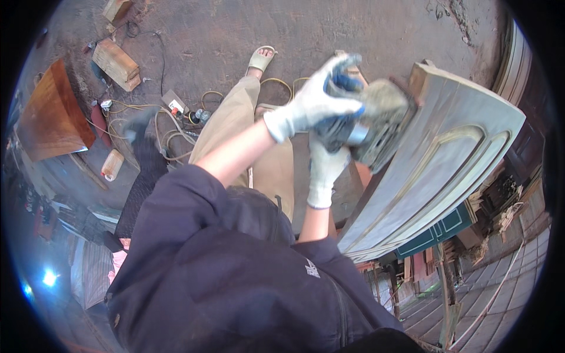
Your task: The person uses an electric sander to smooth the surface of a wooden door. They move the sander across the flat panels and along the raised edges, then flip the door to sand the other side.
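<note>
My left hand (pixel 315 100), in a white glove with blue-coated fingers, is closed around the upper side of a handheld power sander (pixel 382 120). My right hand (pixel 326 167), also gloved, is below it against the sander's body, its fingers mostly hidden behind the tool. The sander is tilted, with its worn, dusty base turned up toward me and slightly blurred. Just to its right leans a pale grey wooden door panel (pixel 459 147) with curved raised moulding. The sander's edge overlaps the panel's edge in view; I cannot tell whether they touch.
At the left are a wooden block (pixel 116 63), a brown wooden panel (pixel 56 115) and a plastic bottle (pixel 112 165). A yellow hose (pixel 276 81) and cords run across the floor. Another person's dark-trousered leg (pixel 144 182) is close on my left. A green panel (pixel 438 232) stands lower right.
</note>
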`<state>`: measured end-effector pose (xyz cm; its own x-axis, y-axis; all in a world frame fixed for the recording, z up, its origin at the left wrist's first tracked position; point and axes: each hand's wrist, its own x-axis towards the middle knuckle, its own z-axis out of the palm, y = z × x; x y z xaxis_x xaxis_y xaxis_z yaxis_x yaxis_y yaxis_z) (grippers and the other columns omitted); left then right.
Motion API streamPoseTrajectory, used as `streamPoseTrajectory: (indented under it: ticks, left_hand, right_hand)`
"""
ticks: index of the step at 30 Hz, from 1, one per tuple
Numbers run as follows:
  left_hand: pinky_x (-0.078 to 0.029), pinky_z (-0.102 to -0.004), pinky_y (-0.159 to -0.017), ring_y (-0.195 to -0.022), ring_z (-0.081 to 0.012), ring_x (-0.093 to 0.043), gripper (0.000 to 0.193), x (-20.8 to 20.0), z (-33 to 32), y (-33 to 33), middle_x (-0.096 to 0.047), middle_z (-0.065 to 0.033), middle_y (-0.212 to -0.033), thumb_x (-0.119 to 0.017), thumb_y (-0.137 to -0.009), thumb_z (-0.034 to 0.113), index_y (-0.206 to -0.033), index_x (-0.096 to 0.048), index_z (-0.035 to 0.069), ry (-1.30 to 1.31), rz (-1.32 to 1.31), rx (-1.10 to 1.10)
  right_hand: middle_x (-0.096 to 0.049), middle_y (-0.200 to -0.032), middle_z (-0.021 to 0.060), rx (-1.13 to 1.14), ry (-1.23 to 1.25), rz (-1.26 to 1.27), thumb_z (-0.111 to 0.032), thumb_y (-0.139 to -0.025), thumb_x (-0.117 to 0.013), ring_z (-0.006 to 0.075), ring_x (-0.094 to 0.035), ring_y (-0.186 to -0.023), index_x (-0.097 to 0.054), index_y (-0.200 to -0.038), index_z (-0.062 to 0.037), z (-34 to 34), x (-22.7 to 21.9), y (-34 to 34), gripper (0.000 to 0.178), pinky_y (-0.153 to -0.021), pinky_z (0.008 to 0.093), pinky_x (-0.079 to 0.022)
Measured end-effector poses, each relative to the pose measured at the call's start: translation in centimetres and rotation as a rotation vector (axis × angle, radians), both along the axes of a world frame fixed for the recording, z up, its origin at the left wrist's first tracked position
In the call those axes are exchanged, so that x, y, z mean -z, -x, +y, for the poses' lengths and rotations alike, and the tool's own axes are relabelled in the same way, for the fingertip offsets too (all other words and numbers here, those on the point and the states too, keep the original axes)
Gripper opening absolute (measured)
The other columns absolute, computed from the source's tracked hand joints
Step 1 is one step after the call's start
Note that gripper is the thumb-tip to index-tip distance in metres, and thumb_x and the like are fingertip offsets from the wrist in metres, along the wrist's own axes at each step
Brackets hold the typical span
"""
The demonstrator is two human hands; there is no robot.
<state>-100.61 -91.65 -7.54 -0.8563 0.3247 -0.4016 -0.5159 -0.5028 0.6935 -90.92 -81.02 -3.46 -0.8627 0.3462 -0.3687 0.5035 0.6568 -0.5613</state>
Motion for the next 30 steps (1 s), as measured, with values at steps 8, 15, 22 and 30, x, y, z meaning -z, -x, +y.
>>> streamPoseTrajectory:
  ticks: [8,15,22,30]
  left_hand:
    - [-0.049,-0.0347,-0.099,-0.118,-0.0206,-0.055,0.086,-0.7,-1.1,3.5,-0.057,-0.0124,-0.126,-0.082,-0.075,0.012,-0.147,-0.036,0.011,-0.069,-0.086,-0.021]
    - [-0.049,-0.0355,-0.098,-0.118,-0.0208,-0.055,0.085,-1.0,0.3,-0.3,-0.054,-0.0128,-0.129,-0.081,-0.075,0.015,-0.147,-0.036,0.009,-0.094,-0.090,0.007]
    - [-0.052,-0.0354,-0.097,-0.114,-0.0225,-0.059,0.075,-0.5,-0.6,4.7,-0.058,-0.0159,-0.126,-0.077,-0.080,0.011,-0.145,-0.040,0.010,-0.103,-0.008,-0.160]
    - [-0.051,-0.0369,-0.098,-0.115,-0.0242,-0.058,0.070,0.6,2.6,0.2,-0.057,-0.0150,-0.128,-0.072,-0.084,0.009,-0.145,-0.037,0.013,-0.123,-0.120,-0.276]
  right_hand:
    - [-0.073,-0.090,0.0094,0.051,0.096,-0.016,-0.019,-0.075,-0.081,0.0144,-0.067,-0.082,-0.069,-0.096,0.0039,-0.3,-0.5,2.9,0.033,-0.078,0.0340,-0.051]
    - [-0.073,-0.089,0.0170,0.129,0.131,0.077,-0.029,-0.071,-0.082,0.0275,-0.071,-0.087,-0.069,-0.095,0.0048,-0.1,-1.4,-0.2,0.043,-0.078,0.0401,-0.052]
    - [-0.073,-0.082,0.0121,-0.055,-0.009,-0.040,-0.025,-0.073,-0.082,0.0166,-0.069,-0.077,-0.070,-0.092,0.0027,0.9,-0.8,5.8,0.036,-0.073,0.0353,-0.052]
    - [-0.073,-0.082,0.0137,-0.146,-0.065,-0.031,-0.031,-0.073,-0.078,0.0272,-0.072,-0.079,-0.072,-0.090,-0.0021,4.5,-0.1,2.7,0.034,-0.073,0.0365,-0.052]
